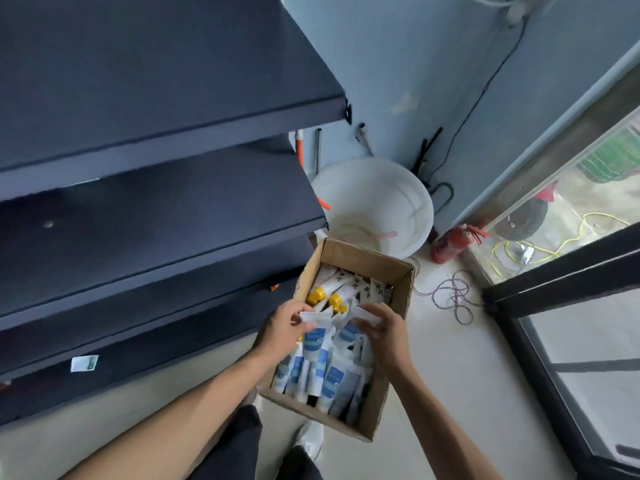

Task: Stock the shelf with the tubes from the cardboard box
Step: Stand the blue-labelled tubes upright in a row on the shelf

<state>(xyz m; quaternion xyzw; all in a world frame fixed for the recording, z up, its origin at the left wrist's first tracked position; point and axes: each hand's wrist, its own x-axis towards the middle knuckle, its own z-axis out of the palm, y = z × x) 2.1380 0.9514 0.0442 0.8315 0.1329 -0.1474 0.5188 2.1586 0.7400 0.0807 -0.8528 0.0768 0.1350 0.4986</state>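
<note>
A person's left hand (282,329) and right hand (384,327) each pinch the flat end of a white-and-blue tube (313,336) over an open cardboard box (403,289) full of tubes, on the floor right of dark shelves (156,216).

Daylight comes in from the window (571,216) on my right and falls soft and even, so the pale floor (450,358) is bright. The dark shelves (156,220) on my left stay dim with a faint sheen. The wide lens bends straight edges toward the corners. Detail is soft and slightly smeared throughout.
</note>
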